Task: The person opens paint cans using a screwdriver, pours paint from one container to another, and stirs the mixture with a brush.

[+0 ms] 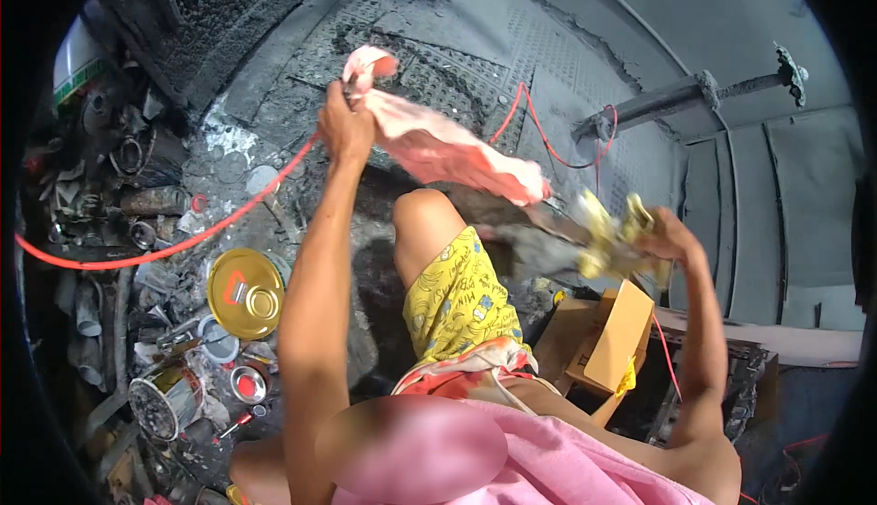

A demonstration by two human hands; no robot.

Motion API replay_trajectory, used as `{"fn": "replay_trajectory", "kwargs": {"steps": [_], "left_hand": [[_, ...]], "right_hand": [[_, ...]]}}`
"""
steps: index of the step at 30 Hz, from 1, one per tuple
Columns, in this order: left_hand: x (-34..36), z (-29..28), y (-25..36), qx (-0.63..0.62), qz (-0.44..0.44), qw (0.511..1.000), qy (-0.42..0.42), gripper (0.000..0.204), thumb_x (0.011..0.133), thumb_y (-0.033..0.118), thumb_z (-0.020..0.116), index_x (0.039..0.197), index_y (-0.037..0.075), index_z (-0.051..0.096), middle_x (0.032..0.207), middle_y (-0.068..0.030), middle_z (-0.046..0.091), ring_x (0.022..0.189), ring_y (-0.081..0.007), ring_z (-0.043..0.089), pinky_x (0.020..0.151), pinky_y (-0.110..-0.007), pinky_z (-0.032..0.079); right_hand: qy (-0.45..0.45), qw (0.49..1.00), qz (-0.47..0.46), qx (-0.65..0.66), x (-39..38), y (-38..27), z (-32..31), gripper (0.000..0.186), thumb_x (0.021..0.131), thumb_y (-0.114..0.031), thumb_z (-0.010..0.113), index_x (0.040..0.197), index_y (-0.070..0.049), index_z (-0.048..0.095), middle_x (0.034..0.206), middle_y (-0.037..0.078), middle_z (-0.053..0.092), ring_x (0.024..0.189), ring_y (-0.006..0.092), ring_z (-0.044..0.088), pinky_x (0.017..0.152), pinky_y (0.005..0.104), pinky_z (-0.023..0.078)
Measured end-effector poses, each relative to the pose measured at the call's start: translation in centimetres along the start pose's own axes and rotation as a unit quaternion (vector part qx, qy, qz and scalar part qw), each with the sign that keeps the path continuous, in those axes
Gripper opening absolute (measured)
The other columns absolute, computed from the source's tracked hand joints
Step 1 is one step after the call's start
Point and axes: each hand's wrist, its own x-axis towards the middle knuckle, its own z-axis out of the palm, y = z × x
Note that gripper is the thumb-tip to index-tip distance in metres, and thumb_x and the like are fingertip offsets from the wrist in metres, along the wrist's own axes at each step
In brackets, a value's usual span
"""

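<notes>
My left hand (348, 130) is raised in front of me, its fingers closed on one end of a pink cloth (438, 144). The cloth stretches out to the right, and its top end curls over above my fingers. Off to the right, my right hand (669, 235) grips a crumpled yellow and greyish cloth (607, 238), which is smeared by motion. The two cloths come close together at the middle; whether they are joined there I cannot tell. A red hose (219, 226) runs from the left edge up to my left wrist; whether my hand holds it too is hidden.
A gold round lid or tin (247, 294), an open tin (248, 383) and a dirty white bucket (164, 406) crowd the floor at left among blackened parts. An open cardboard box (614, 336) stands at lower right. A sooty beam (658, 105) juts out at upper right.
</notes>
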Motion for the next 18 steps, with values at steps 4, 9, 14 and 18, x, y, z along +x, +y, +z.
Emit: {"fn": "replay_trajectory", "kwargs": {"steps": [4, 9, 14, 18], "left_hand": [[0.0, -0.2, -0.5, -0.035, 0.150, 0.987, -0.040, 0.031, 0.090, 0.016, 0.063, 0.118, 0.003, 0.064, 0.107, -0.0260, 0.070, 0.103, -0.0475, 0.065, 0.086, -0.053, 0.050], [-2.1, -1.6, -0.8, -0.061, 0.148, 0.971, -0.179, 0.039, 0.089, 0.020, 0.066, 0.127, 0.012, 0.066, 0.104, -0.0218, 0.072, 0.100, -0.0440, 0.068, 0.084, -0.050, 0.053], [-5.0, -6.3, 0.3, -0.167, 0.223, 0.934, -0.223, 0.051, 0.080, 0.011, 0.073, 0.130, 0.007, 0.064, 0.115, -0.0182, 0.072, 0.106, -0.0339, 0.070, 0.088, -0.040, 0.054], [-7.6, -9.4, 3.0, -0.054, 0.380, 0.900, -0.208, 0.044, 0.076, 0.005, 0.071, 0.119, 0.007, 0.066, 0.110, -0.0161, 0.071, 0.102, -0.0372, 0.068, 0.086, -0.047, 0.054]], "right_hand": [[-0.045, 0.963, 0.192, -0.186, -5.9, 4.4, -6.0, 0.040, 0.067, -0.035, 0.081, 0.082, 0.001, 0.076, 0.070, 0.011, 0.070, 0.058, 0.0178, 0.061, 0.054, 0.0375, 0.050], [-0.089, 0.820, 0.359, -0.437, -11.7, 9.4, -12.4, 0.046, 0.069, -0.044, 0.085, 0.095, -0.006, 0.080, 0.089, 0.013, 0.077, 0.078, 0.0239, 0.072, 0.069, 0.0414, 0.058], [-0.410, 0.725, 0.317, -0.454, -7.5, 11.0, -5.1, 0.052, 0.084, -0.032, 0.077, 0.127, -0.007, 0.065, 0.127, 0.009, 0.065, 0.106, 0.0243, 0.068, 0.087, 0.0409, 0.058], [-0.333, 0.804, -0.130, 0.476, 4.3, -12.4, 10.5, 0.065, 0.087, -0.031, 0.075, 0.142, -0.006, 0.051, 0.143, 0.008, 0.052, 0.119, 0.0231, 0.062, 0.095, 0.0404, 0.056]]}}
